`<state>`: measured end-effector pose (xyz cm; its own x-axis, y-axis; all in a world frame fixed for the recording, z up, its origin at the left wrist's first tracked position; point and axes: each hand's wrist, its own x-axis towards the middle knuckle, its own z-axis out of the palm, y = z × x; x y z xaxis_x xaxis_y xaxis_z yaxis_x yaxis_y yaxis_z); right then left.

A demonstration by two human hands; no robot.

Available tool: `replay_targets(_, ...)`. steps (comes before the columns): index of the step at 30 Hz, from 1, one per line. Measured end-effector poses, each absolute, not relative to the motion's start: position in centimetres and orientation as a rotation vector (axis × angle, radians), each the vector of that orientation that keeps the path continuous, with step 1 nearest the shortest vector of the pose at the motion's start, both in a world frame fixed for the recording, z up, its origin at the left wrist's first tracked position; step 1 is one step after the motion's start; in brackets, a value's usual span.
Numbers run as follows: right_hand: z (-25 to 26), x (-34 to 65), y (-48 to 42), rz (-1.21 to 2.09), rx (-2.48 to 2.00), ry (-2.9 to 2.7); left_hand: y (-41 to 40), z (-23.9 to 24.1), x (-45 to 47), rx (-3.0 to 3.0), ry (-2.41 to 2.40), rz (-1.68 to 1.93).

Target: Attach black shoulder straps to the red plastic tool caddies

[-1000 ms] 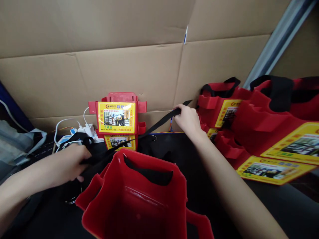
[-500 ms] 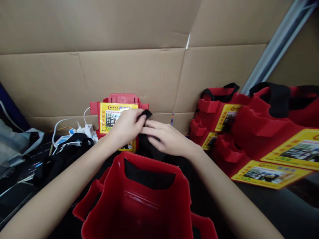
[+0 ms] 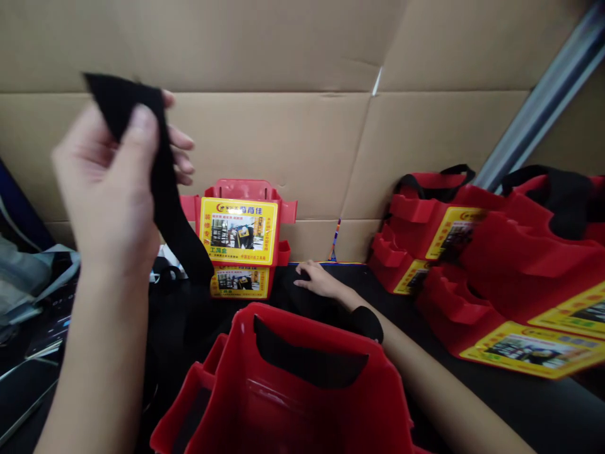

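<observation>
Raised at the upper left, my left hand (image 3: 113, 183) is closed on a black strap (image 3: 170, 195), pinched under the thumb. The strap's folded end sticks up, and its length hangs down to the right into dark material. Low behind the near red tool box, my right hand (image 3: 319, 280) has its fingers curled but apart, over black material. A black band (image 3: 367, 323) lies across that forearm. The red plastic tool box (image 3: 312, 315) stands in front of me with its open top towards me; black webbing shows through the slot in its far wall.
Stacked red boxes with yellow labels (image 3: 239, 232) stand against the cardboard wall (image 3: 265, 139). More red boxes (image 3: 524, 252) with black straps are stacked at the right by a metal post (image 3: 543, 94). Plastic bags (image 3: 23, 271) and a white charger lie at the left.
My hands were together at the strap behind the box; now they are apart. The left hand has lifted the strap up and left, and the right has dropped lower and to the right.
</observation>
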<state>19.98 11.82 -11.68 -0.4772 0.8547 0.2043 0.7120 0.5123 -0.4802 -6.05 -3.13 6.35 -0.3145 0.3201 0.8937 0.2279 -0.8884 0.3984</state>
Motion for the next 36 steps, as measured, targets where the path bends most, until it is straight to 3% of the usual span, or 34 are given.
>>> replay_targets(4, -9.5, 20.5, 11.6, 0.700, -1.271, -2.256, -2.3, 5.6, -4.9, 2.006, 0.793, 2.143)
replay_targets(8, -5.2, 20.8, 9.4, 0.870, -1.234, -2.084, -2.8, 5.0, -4.0, 2.352, 1.139, 1.586)
replay_targets(12, -0.5, 20.5, 4.7, 1.184, -1.106, -1.950, -2.7, 4.0, -2.1, 2.484, 1.152, 1.179)
replay_targets(15, 1.3, 19.4, 1.5, 1.280, -0.965, -1.946, -1.7, 3.0, -0.5, 2.573, 1.182, 1.159)
replay_targets(25, 1.7, 19.3, 1.4, 0.938, -0.925, -1.855, 0.0, 2.0, -0.7, 2.244, 1.531, 0.963)
replay_targets(32, 1.0, 19.6, 2.1, 1.468, -0.631, -1.817, -0.6, 2.2, -0.7, 2.234, 1.473, 0.827)
replay_targets(36, 0.7, 19.2, 2.6, 1.499, -0.648, -1.673, -0.6, 2.2, -1.0, 2.265, 1.539, 0.790)
